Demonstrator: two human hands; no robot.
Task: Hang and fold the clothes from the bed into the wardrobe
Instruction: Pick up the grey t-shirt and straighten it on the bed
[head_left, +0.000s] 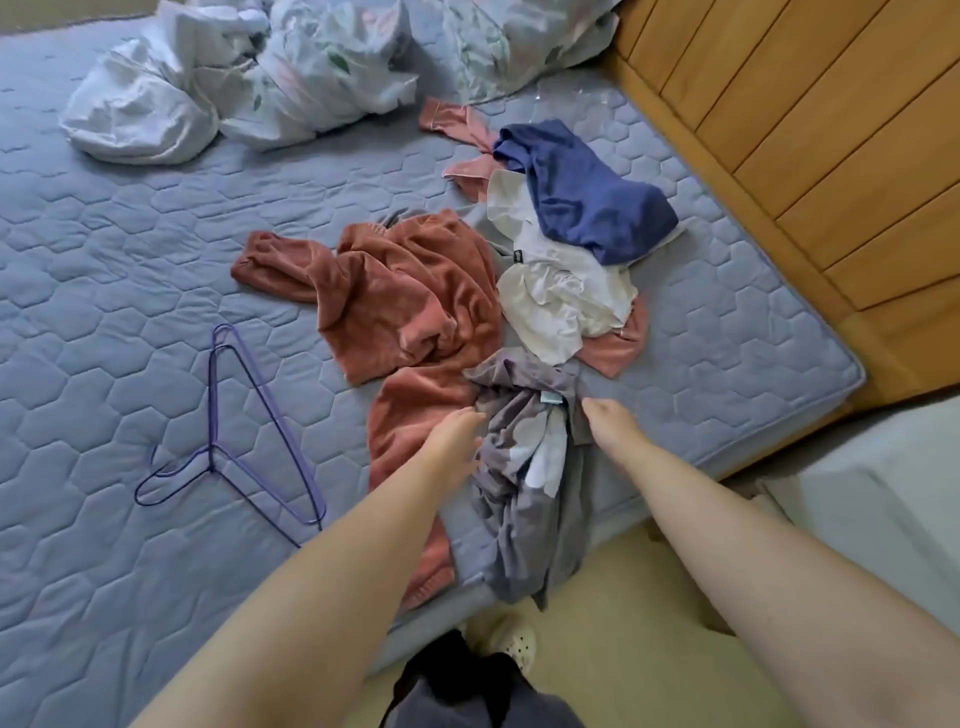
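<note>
- Looking down through the head camera, you are flanking the grey garment with both hands. It is lying on the bed, its long axis pointing away from you and its near end hanging over the mattress edge.
- Your left hand is touching its left edge with fingers stretched out, holding nothing.
- Your right hand is sitting at its right edge, and you cannot tell whether it is gripping.
- Both hands are sitting about equally near, and the purple hangers are lying well apart on your left.

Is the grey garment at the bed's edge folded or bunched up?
Bunched up. The grey garment lies in crumpled ridges, hanging over the mattress edge, with the left hand and right hand at its sides.
</note>
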